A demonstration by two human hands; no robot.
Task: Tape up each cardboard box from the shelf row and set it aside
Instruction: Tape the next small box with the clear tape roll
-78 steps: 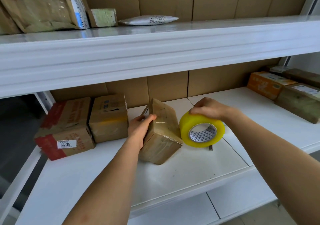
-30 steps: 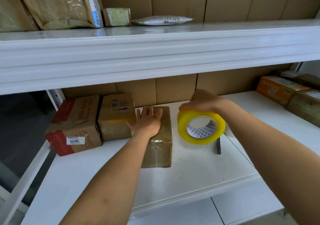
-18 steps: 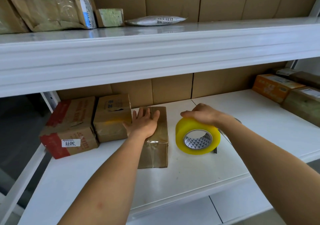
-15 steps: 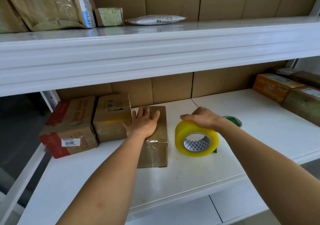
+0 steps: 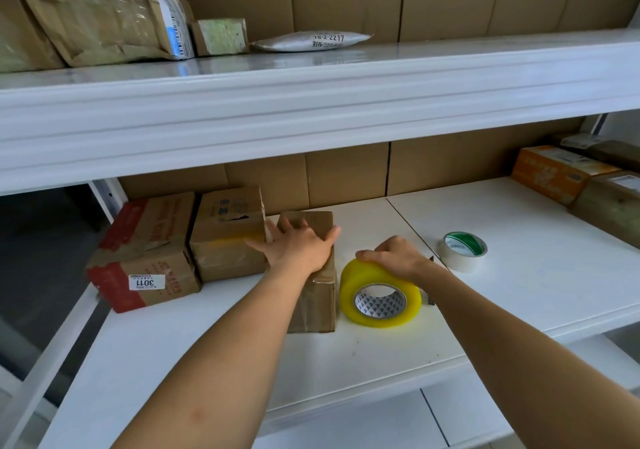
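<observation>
A small brown cardboard box (image 5: 317, 305) wrapped in clear tape lies flat on the white shelf (image 5: 381, 351), pushed against a second brown box (image 5: 227, 237). My left hand (image 5: 299, 244) presses flat on its top with straight fingers. A big yellow tape roll (image 5: 381, 301) stands on edge on the shelf just right of the box. My right hand (image 5: 398, 254) grips the roll's top rim, fingers curled over it.
A red-and-brown box (image 5: 145, 251) labelled 3011 sits at the far left. A smaller white-green tape roll (image 5: 464, 249) lies to the right. Orange and brown boxes (image 5: 561, 171) fill the right end. The upper shelf (image 5: 311, 102) overhangs, holding parcels.
The box went from tilted to lying flat and slid left against the neighbouring box under my left hand. My right hand lowered the yellow roll onto the shelf, uncovering the smaller roll.
</observation>
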